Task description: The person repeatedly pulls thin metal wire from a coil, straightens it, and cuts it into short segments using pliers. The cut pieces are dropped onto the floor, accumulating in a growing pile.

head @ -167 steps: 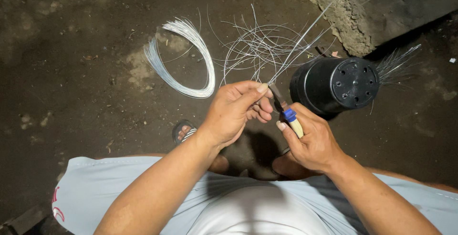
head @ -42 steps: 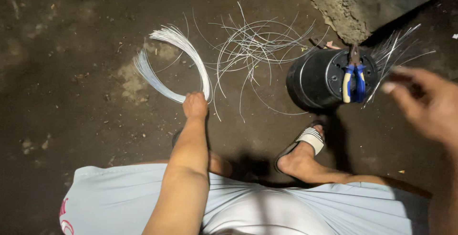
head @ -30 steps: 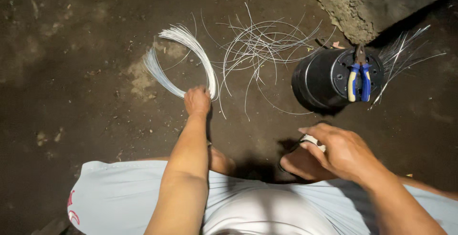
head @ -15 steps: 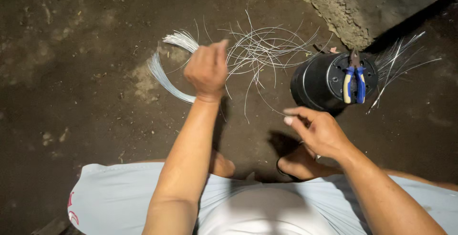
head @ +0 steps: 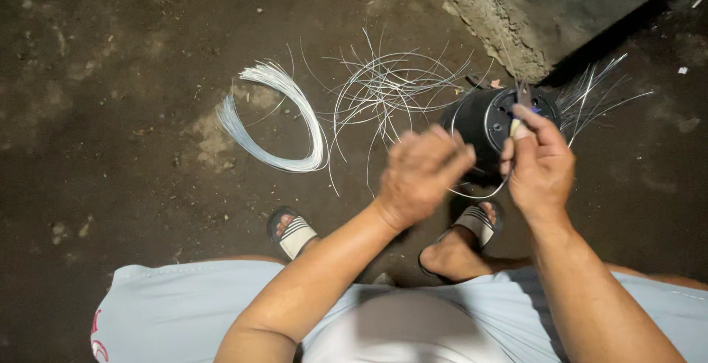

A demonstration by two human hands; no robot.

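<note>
Thin curved wire point(head: 483, 192) between hands

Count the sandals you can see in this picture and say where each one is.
2. One sandal below the curved wire bundle; the other sandal under the right hand.

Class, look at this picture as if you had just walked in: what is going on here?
A person squats on a dirt floor working with thin wire. The left hand is blurred, with a wire strand curving below it. The right hand reaches over an overturned black pot, at the pliers lying there. A neat wire bundle and loose wire strands lie in front.
</note>
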